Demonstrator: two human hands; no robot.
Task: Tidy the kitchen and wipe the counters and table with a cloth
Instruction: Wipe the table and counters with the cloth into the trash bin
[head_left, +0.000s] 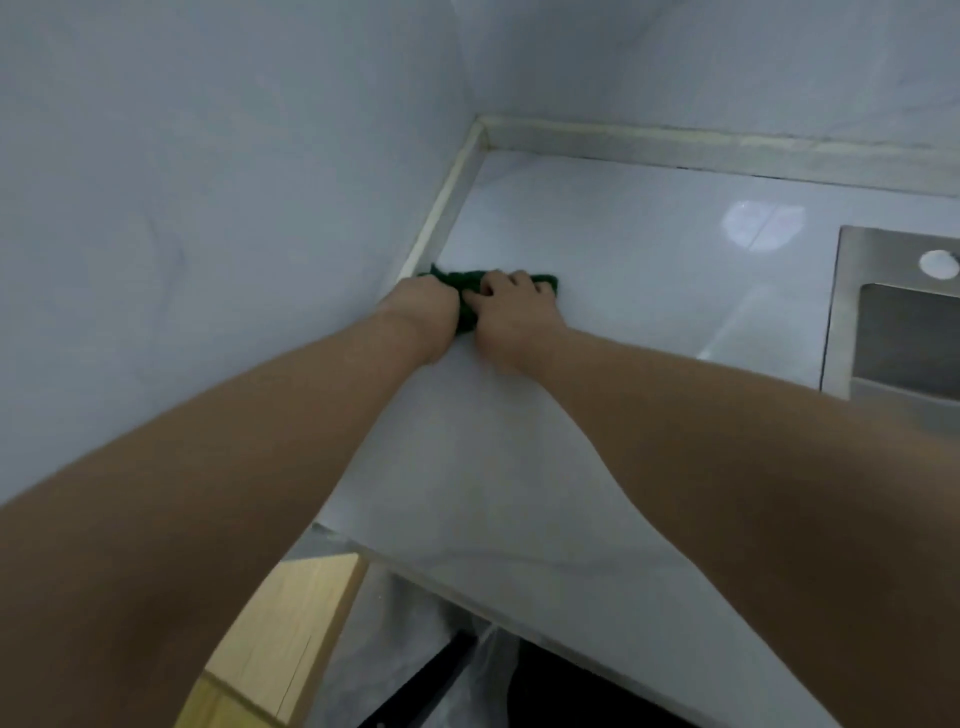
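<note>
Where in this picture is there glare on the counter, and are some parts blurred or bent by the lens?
Head view: a round bright glare patch sits on the glossy counter beside the sink, a fainter streak below it; the left hand, right hand and green cloth look soft; the wide lens slightly bows the counter's back edge.

The cloth (470, 285) lies on the counter (623, 249), under the left hand (425, 307) and right hand (511, 314). The side wall (208, 208) stands just left of the cloth. The sink (904, 338) sits in the counter, well to the cloth's right.
</note>
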